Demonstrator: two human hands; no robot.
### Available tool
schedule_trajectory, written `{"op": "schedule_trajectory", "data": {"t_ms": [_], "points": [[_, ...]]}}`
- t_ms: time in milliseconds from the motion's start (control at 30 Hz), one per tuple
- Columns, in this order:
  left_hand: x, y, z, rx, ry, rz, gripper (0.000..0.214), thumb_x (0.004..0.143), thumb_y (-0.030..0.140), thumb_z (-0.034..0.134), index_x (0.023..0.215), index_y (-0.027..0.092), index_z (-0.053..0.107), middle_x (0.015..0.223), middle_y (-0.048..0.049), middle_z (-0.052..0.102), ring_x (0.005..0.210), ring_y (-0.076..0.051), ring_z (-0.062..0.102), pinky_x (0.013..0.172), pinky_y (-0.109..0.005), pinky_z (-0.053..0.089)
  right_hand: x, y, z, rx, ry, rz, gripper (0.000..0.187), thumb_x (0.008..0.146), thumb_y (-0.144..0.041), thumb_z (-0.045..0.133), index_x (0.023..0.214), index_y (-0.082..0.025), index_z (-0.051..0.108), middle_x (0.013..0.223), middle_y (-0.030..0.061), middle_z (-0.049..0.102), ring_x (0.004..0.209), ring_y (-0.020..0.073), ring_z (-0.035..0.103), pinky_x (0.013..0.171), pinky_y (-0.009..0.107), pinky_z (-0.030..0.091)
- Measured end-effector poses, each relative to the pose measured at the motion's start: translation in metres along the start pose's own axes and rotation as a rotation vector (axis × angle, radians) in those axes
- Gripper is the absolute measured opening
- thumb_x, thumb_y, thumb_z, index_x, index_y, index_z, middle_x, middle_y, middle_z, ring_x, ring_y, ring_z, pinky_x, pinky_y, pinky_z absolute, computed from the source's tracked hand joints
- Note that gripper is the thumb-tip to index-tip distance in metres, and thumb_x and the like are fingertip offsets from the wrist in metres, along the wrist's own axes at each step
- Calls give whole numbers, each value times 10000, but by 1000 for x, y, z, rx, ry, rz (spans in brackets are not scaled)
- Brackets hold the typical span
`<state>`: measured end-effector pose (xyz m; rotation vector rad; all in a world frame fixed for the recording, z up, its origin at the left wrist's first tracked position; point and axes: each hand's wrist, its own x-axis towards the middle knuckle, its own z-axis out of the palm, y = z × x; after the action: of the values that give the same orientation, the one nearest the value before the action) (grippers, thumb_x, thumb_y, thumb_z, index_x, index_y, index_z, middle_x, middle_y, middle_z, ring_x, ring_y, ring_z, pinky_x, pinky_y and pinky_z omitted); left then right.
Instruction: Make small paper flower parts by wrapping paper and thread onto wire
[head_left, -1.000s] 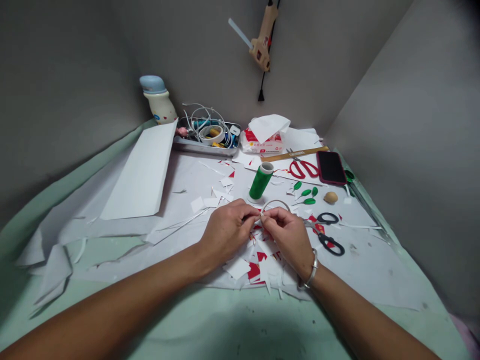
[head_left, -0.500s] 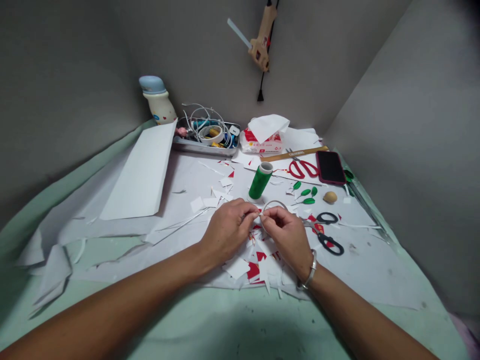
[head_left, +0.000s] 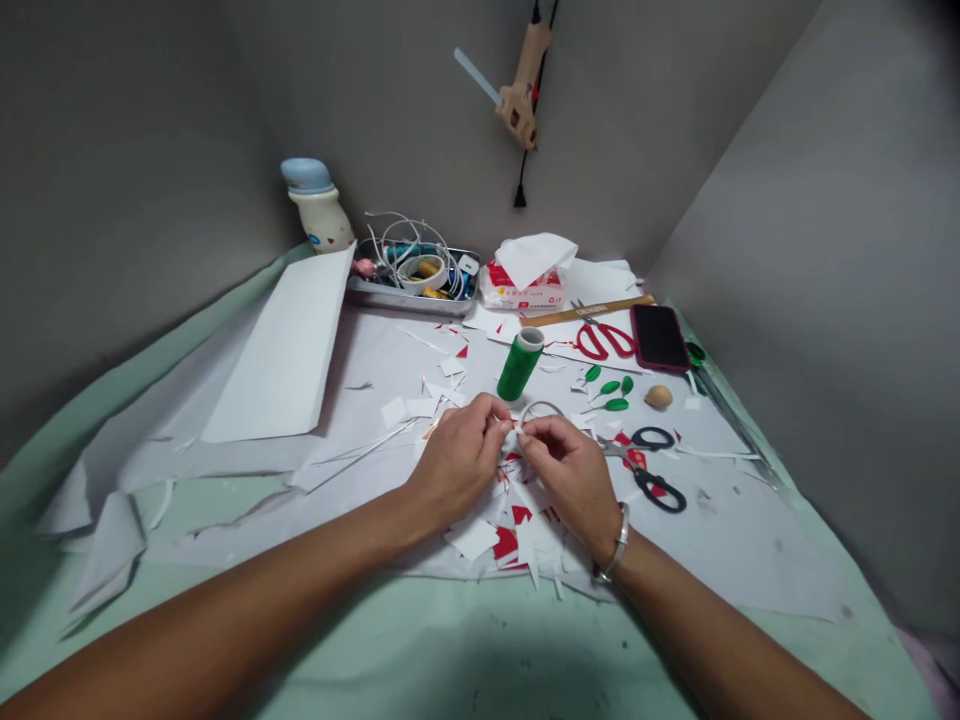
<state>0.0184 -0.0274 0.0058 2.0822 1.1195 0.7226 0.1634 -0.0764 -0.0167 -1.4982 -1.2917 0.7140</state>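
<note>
My left hand [head_left: 459, 462] and my right hand [head_left: 568, 472] meet over the middle of the table, their fingertips pinching a thin white wire loop [head_left: 541, 408] from either side. Its lower part disappears behind my fingers. Just beyond the loop stands a spool of green thread [head_left: 519, 365]. Under my hands lies a scatter of white and red paper scraps [head_left: 504, 540]. Black-handled scissors [head_left: 651, 470] rest to the right of my right hand, which wears a silver bangle [head_left: 616, 545] at the wrist.
Red-handled scissors [head_left: 604, 340], a dark phone [head_left: 659, 338], a wooden ruler [head_left: 589, 310] and green leaf-shaped pieces [head_left: 607, 392] lie at the back right. A metal tray of cables [head_left: 412, 280], a tissue pack [head_left: 525, 275] and a large white sheet [head_left: 285, 345] lie further back. Walls close in on both sides.
The wire loop now appears narrower and lower between my fingers. My hands have shifted slightly, and the camera view has moved a little.
</note>
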Motion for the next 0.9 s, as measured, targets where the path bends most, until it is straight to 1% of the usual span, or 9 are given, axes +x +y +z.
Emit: {"op": "schedule_trajectory", "data": {"t_ms": [100,200,367,533,667,767,900], "points": [[-1,1,0,-91,-6,-51,135,935,298,436,1009,220,518,734,16,546,685,-171,493,670,-324,363,0,0,0,21,-3,3,104,795,-249,589,808,-183,668,773,21,654,662,154,553,638,289,452],[-1,-2,0,-203,-44,-53,125,935,329,456,989,234,516,686,40,498,640,-150,470,629,-305,352,0,1,0,34,-11,6,106,801,-253,590,809,-184,669,767,23,661,659,154,560,627,284,455],[0,-8,3,-332,-91,-48,108,916,319,493,894,223,536,731,18,533,691,-150,492,652,-306,367,-1,2,1,58,-18,11,104,809,-258,591,824,-187,665,761,20,667,648,150,568,621,279,464],[3,-8,1,-365,-62,-43,138,909,301,489,842,216,576,783,-1,572,758,-162,509,714,-320,380,-1,-1,1,38,-18,-15,108,816,-254,585,805,-186,669,737,11,659,644,146,566,614,272,458],[4,-4,-3,-350,-24,-64,192,900,326,497,792,209,603,768,-13,597,769,-177,528,737,-332,386,-1,-1,0,11,2,-47,93,800,-218,584,794,-189,672,742,10,656,658,148,563,632,277,458],[4,-1,-5,-354,-2,-83,192,890,323,506,770,208,604,752,-8,591,755,-175,523,727,-326,385,-2,0,1,7,0,-51,92,792,-206,582,798,-190,673,744,11,656,661,150,564,639,283,461],[3,-2,-4,-405,-16,-115,182,907,317,489,793,208,578,719,11,535,693,-149,474,682,-308,369,-2,0,2,18,0,-40,93,796,-213,579,804,-190,668,760,16,666,674,153,580,653,289,472]]}}
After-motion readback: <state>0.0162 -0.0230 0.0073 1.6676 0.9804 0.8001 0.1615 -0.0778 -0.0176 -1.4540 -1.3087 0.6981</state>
